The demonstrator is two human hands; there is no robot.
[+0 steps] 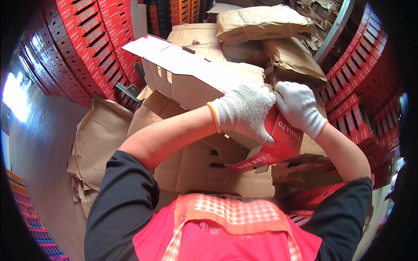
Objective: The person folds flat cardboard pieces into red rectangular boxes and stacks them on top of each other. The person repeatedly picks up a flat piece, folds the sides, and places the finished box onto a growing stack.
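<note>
One carton [204, 82], half-folded, red outside and plain brown inside, held up at the centre of the view; long axis running from 10 o'clock to 4 o'clock, open flaps pointing up toward 10 o'clock, red printed end down at 4 o'clock. Nothing visible inside it.

Two gloved hands, both in white knit gloves with orange cuffs. Left hand [246, 111] clamped over the carton's upper edge near centre, fingers curled down across the red panel, closed tight on the cardboard. Right hand [300, 108] just beside it at 3 o'clock, fingers bent around the carton's corner, gripping as well; the two gloves touching or nearly so.

Under the carton, at 6 o'clock from it, a stack of flat brown carton blanks [209, 169], count impossible to tell. At 9 o'clock, crumpled brown paper sheets [98, 139] on the floor [41, 143]. At 12 to 1 o'clock, three bulging brown paper parcels [265, 24] piled together, contents hidden.

Walls of stacked red cartons at 10 o'clock [87, 39] and at 3 o'clock [361, 82], too many to count. Along the lower edge, a red apron with a checked neckband [230, 217] over black sleeves.
</note>
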